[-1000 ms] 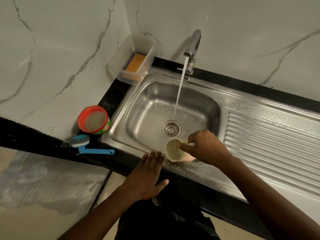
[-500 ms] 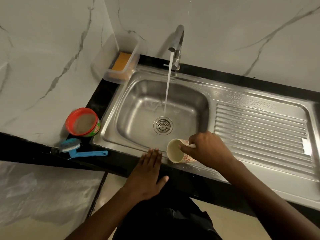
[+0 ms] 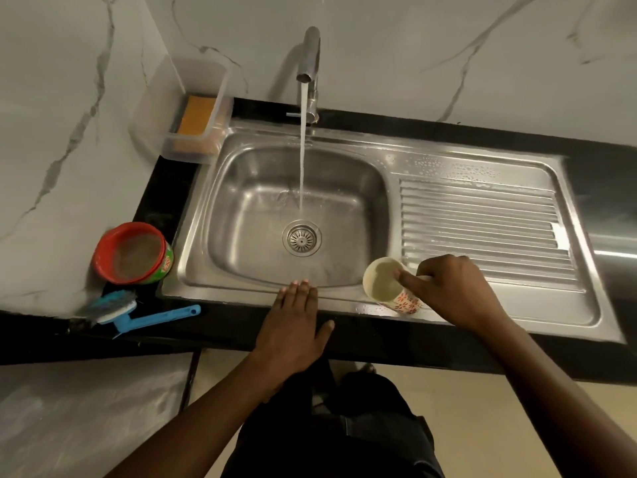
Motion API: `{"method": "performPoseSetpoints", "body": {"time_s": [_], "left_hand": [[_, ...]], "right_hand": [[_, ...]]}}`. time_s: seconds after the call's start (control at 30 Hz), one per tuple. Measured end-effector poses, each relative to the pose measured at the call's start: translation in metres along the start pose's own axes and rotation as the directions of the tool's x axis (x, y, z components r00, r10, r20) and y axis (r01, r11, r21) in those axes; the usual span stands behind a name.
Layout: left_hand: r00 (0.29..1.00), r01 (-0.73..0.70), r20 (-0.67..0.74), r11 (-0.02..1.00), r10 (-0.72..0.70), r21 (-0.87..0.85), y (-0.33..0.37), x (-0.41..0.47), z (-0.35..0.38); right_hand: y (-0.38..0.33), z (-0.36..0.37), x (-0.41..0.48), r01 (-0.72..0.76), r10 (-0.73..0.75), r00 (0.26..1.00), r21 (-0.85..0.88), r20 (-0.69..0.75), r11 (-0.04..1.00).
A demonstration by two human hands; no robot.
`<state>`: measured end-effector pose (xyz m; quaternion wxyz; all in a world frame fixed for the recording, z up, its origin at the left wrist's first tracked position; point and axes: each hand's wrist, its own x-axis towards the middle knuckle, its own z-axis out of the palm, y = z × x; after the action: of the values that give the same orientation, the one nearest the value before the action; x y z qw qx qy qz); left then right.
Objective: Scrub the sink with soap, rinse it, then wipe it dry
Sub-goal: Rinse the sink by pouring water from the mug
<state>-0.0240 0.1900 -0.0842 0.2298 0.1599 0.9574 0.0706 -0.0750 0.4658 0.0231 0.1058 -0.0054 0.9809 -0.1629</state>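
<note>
Head view: our right hand [image 3: 451, 294] grips the cup [image 3: 381, 281], tipped at the front rim of the sink [image 3: 241, 215]; left hand [image 3: 293, 326] rests flat, holding nothing. Wet cup likely light, slippery, breakable: we'd wrap its body.

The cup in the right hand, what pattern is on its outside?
The cup is white with small orange-red flower prints; the head view, the only one, shows it.

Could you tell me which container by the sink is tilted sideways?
The floral cup, gripped by the right hand; the red tub and clear box stand upright.
</note>
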Motion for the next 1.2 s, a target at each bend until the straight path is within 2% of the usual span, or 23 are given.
{"method": "performPoseSetpoints", "body": {"time_s": [0.1,0.23,0.4,0.47,0.63,0.8,0.93,1.1,1.2], "left_hand": [[1.0,-0.011,0.03,1.0,0.01,0.028,0.008,0.003,-0.002],[0.986,-0.148,0.084,0.989,0.146,0.024,0.029,0.011,-0.001],[0.97,-0.237,0.052,0.971,0.238,-0.025,0.058,0.021,0.005],[0.98,-0.197,0.015,0.98,0.197,-0.005,0.059,0.023,0.007],[0.999,0.012,-0.042,0.999,-0.01,0.038,0.049,0.018,0.013],[1.0,0.023,0.016,0.999,-0.024,0.023,0.052,0.017,0.011],[0.997,-0.066,0.05,0.997,0.064,0.043,0.07,0.021,0.01],[0.968,-0.244,0.063,0.969,0.241,0.034,0.102,0.031,0.012],[0.954,-0.296,0.06,0.955,0.294,0.025,0.116,0.039,0.013]], "right_hand": [[-0.001,0.0,-0.003,0.03,-0.031,0.999,-0.052,-0.015,0.998],[-0.01,0.003,-0.001,0.117,-0.12,0.993,-0.132,-0.011,0.984],[-0.012,-0.003,0.002,0.172,-0.172,0.985,-0.138,0.012,0.975],[-0.002,-0.01,0.001,0.153,-0.151,0.988,-0.093,0.026,0.984],[0.036,-0.028,-0.005,0.093,-0.093,0.996,0.002,0.018,0.996],[0.059,-0.033,-0.01,0.075,-0.075,0.997,-0.047,-0.007,0.996],[0.057,-0.029,-0.012,0.083,-0.085,0.996,-0.079,-0.024,0.993],[0.049,-0.023,-0.011,0.131,-0.132,0.991,-0.144,0.002,0.981],[0.061,-0.026,-0.014,0.118,-0.119,0.993,-0.122,0.003,0.985]]}}
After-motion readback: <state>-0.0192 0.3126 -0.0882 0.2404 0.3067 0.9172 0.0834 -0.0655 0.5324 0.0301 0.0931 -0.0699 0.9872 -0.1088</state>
